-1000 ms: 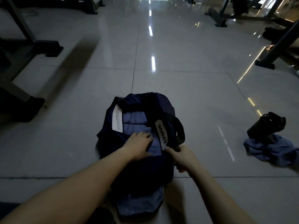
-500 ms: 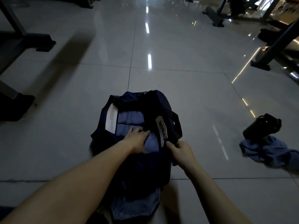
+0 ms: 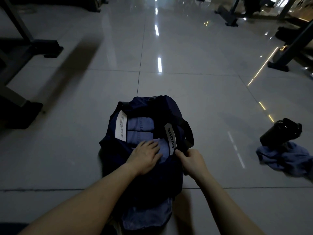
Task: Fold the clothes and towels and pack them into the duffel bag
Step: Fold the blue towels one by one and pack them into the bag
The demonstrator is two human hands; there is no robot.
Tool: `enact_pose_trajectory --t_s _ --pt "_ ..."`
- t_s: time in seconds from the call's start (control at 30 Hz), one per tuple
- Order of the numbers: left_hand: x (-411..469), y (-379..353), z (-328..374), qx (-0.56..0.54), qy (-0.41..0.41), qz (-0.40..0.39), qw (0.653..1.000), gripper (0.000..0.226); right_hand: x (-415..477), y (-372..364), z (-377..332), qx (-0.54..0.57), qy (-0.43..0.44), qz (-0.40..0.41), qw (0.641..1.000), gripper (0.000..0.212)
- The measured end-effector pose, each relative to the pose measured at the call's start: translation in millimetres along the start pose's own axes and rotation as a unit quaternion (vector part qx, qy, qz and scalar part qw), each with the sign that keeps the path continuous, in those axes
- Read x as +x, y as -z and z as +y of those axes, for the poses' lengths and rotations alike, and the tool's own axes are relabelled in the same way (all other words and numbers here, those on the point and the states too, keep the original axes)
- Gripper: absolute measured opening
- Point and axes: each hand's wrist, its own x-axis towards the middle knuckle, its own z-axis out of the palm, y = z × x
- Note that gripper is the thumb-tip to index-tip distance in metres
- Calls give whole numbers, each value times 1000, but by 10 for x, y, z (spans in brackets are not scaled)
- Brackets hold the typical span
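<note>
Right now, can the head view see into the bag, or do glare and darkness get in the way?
Head view: dim, so the dark fabric of the duffel bag loses detail, yet the folded blue clothes inside and the white LVQUE label read clearly. Head view: glare streaks on the floor tiles lie beyond the bag.

our left hand (image 3: 146, 157) flat on the folded blue clothes (image 3: 140, 128) inside the duffel bag (image 3: 171, 106), our right hand (image 3: 192, 161) gripping the bag's rim, white LVQUE tag (image 3: 170, 139) right beside that grip, black bottle (image 3: 279, 133) and crumpled blue cloth (image 3: 284, 160) well off to its right
</note>
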Motion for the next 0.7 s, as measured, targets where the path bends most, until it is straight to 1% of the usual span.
enact_pose_trajectory --t_s 0.03,0.1,0.17,0.23,0.3,0.37,0.43,0.5,0.53,0.6,0.67,0.7 --pt "-8 -29 7 4 10 -43 999 78 -14 -4 -2 -2 2 -2 1000 54" --pt "6 -24 26 15 34 -95 995 72 -26 -13 0 -5 7 -5 1000 57" --pt "1 34 78 6 46 -98 994 69 -20 -17 10 -6 8 -7 1000 56" --pt "-70 83 144 -14 54 -101 993 79 -20 -27 17 -9 5 -12 1000 54" --pt "-170 91 205 -25 61 -137 988 85 -33 -61 16 -15 6 -18 1000 55" --pt "-216 84 217 -24 69 -158 985 83 -36 -114 52 -19 11 -26 999 61" --pt "-191 140 213 -26 66 -157 985 79 -19 -159 127 -12 11 -40 999 66" --pt "-155 253 213 -29 65 -141 987 75 -109 -97 31 -4 0 -60 998 61" --pt "-150 313 222 -26 68 -114 991 75 -168 -43 -42 -7 -3 -72 997 53" --pt "-121 420 254 -14 91 -31 995 74 -268 99 -179 -34 0 -93 995 33" --pt "-64 545 323 -23 114 32 993 63 -337 257 -239 -56 9 -100 993 18" --pt "-25 624 383 -26 115 55 991 54 -368 347 -256 -58 8 -98 993 16"
